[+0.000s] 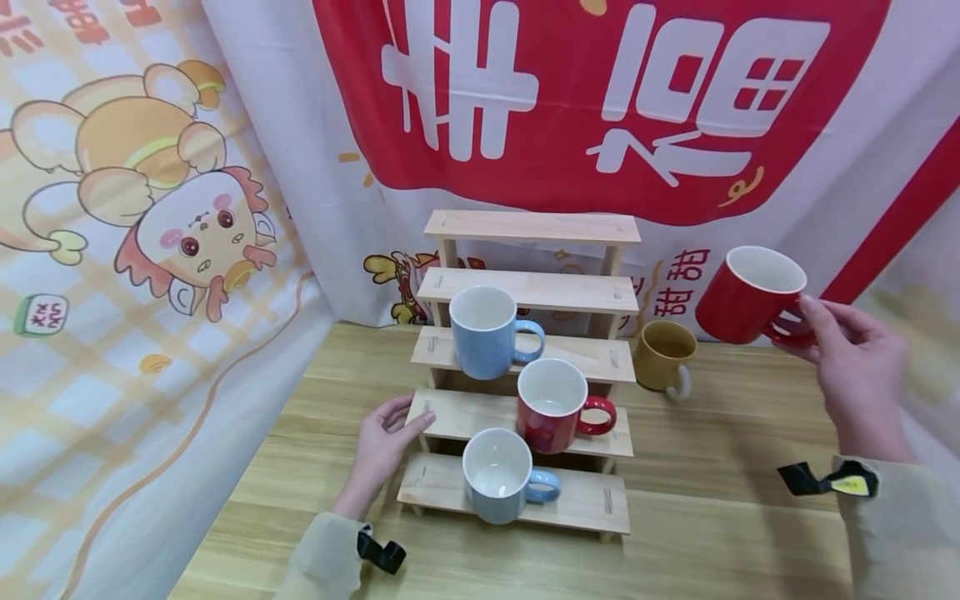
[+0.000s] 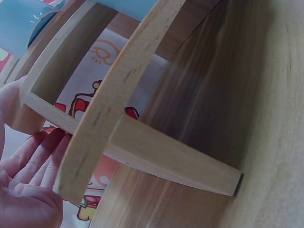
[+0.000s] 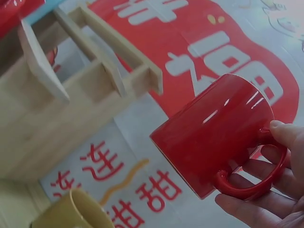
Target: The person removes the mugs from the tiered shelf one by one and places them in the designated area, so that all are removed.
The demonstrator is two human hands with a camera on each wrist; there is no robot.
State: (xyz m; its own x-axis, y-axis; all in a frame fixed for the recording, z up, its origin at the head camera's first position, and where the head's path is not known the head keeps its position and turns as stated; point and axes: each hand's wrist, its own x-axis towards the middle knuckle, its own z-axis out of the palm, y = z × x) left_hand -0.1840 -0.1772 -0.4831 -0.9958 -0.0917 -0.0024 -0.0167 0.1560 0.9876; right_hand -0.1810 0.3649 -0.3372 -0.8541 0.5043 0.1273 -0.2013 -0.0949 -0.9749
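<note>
My right hand holds a red mug by its handle, raised over the right side of the table. In the right wrist view, the thumb presses the top of the handle and the fingers pass around it. My left hand grips the left end of a stepped wooden rack, thumb on the second step from the bottom. On the rack are a light blue mug at the bottom, another red mug one step up, and a blue mug on the middle step. Their handles point right.
A mustard-yellow mug with a pale handle stands on the wooden table, right of the rack. The two upper steps carry no mugs. Printed cloth hangs behind the rack and along the left side.
</note>
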